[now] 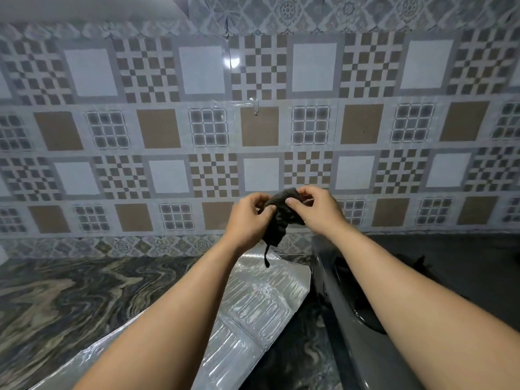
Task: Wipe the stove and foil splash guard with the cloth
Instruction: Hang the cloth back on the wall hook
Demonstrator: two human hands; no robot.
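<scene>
Fingers (291, 202) of both hands pinch a dark, crumpled cloth (281, 218) held up in mid-air before the patterned tile wall (197, 122), clear of any surface. The left hand (249, 218) grips the lower left folds between thumb and curled fingers, while the right hand (316, 209) closes on the upper right edge, thumb pressed on top; a thin tail of fabric dangles beneath. Below the hands, the foil splash guard (253, 311) lies flat and slanted across the marbled tabletop (70, 299), its embossed silver face up, running from the near left edge toward the back wall. Just beside it on the right sits the stove (332, 313), a dark grey body with a black burner partly hidden behind the right forearm. The cloth touches neither of them. The step in hand appears to be readying the cloth, bunching or refolding it into a usable pad, so the wiping itself looks not yet resumed or begun here. The next move would call for settling the cloth in one hand, lowering it to the foil or the stove top, and pressing evenly, lightly on the thin foil, which could crease or slide on the tabletop.
</scene>
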